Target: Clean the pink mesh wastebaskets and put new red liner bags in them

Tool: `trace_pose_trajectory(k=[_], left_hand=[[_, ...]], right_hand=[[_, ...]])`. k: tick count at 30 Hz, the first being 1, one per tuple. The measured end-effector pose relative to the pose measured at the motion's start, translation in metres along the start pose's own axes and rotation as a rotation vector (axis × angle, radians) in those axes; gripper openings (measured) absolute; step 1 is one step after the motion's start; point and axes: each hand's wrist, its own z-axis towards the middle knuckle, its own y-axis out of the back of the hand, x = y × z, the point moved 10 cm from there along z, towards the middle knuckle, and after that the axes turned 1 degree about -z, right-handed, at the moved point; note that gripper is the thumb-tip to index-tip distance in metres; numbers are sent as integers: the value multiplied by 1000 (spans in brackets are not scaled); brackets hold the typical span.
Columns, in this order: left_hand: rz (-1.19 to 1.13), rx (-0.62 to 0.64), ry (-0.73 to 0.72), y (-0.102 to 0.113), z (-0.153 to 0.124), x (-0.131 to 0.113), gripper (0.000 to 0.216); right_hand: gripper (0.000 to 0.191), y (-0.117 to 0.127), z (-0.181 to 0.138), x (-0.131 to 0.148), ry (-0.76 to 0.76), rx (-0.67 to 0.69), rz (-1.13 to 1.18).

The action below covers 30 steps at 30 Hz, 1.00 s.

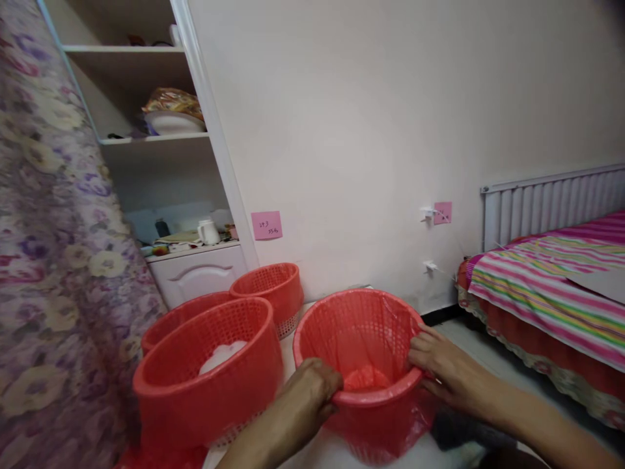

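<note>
A red perforated plastic basket point(366, 395) stands upright in front of me, with a thin red plastic bag point(375, 342) lining its inside and folded over the rim. My left hand point(317, 384) is closed over the near left part of the rim, fingers curled on the bag's edge. On the right side of the rim, my right hand point(434, 358) grips the bag's edge, fingers inside and thumb outside. Loose bag film hangs down the basket's outer side below my right hand.
To the left stands another bag-lined red basket point(209, 397) with something white point(223, 355) inside. Two more red baskets point(288, 296) are behind it. A floral curtain point(58, 273) and a shelf cabinet point(195, 277) are at left. A bed point(541, 280) stands right, by the wall.
</note>
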Motion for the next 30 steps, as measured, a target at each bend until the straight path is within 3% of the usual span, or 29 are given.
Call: trace_pose_trajectory(k=[2,4,7,10,12,14,17,23,25,27,30], left_hand=[[11,-65,-16,-2,-9,10,11],[34,-195,-87,-2,-20,21,41],[128,-450,-218,2,-37,36,57],[179,-567,-259,0,-43,49,49],[187,-619,-272,1,-46,51,41],[189,-680,-275,5,-49,50,39],[166,-723,-279,5,-52,51,39],[83,-698,-254,0,-44,56,41],[64,-682,-201,-2,-44,61,52],[20,-688,-84,-4,-50,73,63],[-88,-755,159,-13,-73,102,67]], right_hand=[[24,8,-11,-16,-38,-41,62],[44,20,-18,-35,-98,-95,139],[35,43,-7,-59,-167,-166,161],[29,55,32,-67,-132,-169,75],[29,44,63,-68,-78,-83,8],[27,16,87,-71,-58,93,-101],[23,-17,101,-86,-139,272,-252],[18,-21,98,-94,-171,268,-261],[21,-9,95,-98,-175,190,-198],[28,10,87,-114,-248,23,-43],[42,22,57,-156,-511,-195,304]])
